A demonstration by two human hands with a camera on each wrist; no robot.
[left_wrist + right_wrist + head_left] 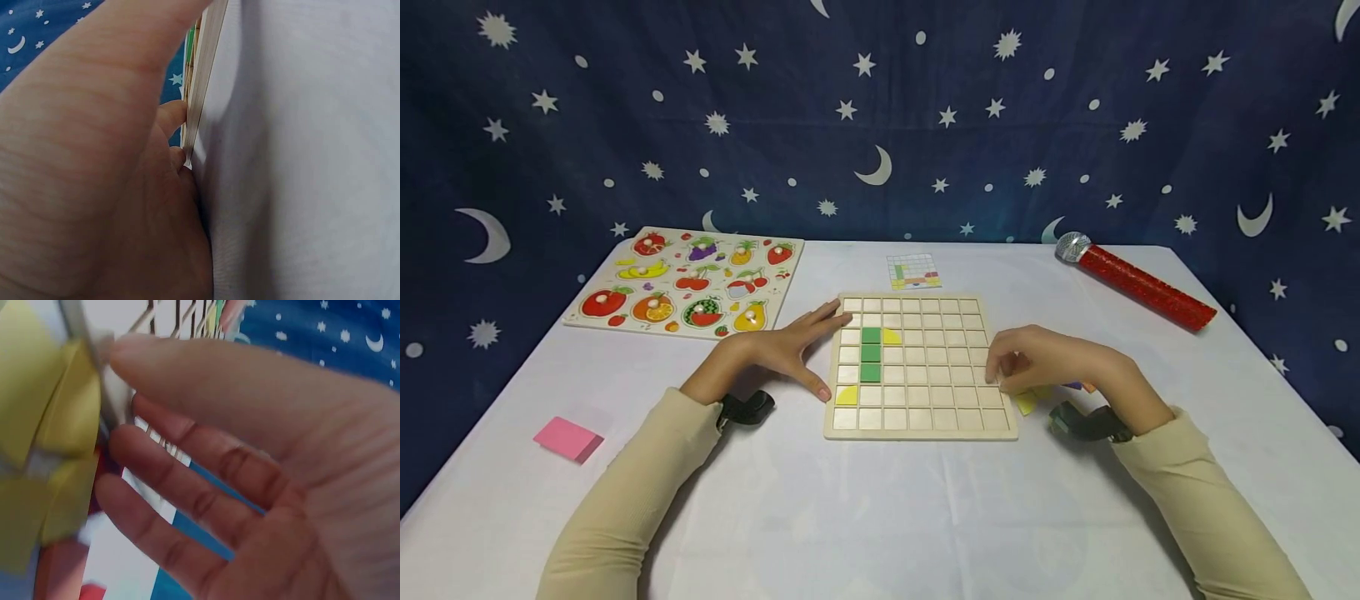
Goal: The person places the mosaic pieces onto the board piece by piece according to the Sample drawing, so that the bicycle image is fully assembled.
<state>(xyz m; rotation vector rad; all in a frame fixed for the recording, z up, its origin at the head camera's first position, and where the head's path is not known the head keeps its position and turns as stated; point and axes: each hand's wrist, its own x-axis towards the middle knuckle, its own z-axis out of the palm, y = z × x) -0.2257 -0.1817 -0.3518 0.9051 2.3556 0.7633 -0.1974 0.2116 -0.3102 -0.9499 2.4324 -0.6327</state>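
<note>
A wooden grid board (925, 423) lies flat on the table. Three green squares (871, 352) form a column on it, with one yellow quarter-round piece (892, 337) at their upper right and another (847, 396) at the lower left. My left hand (778, 348) rests against the board's left edge, thumb and fingers spread wide. At the right edge is my right hand (1048, 362), its fingers loosely bent; I see nothing between thumb and fingers in the right wrist view. Yellow pieces (69, 406) lie close beside that hand, partly hidden by it in the head view.
A pattern card (913, 272) lies behind the board. On the back left is a fruit peg puzzle (685, 285), and a pink block (568, 439) sits at the front left. A red toy microphone (1142, 283) lies at the back right. A starry cloth (790, 125) hangs behind the table.
</note>
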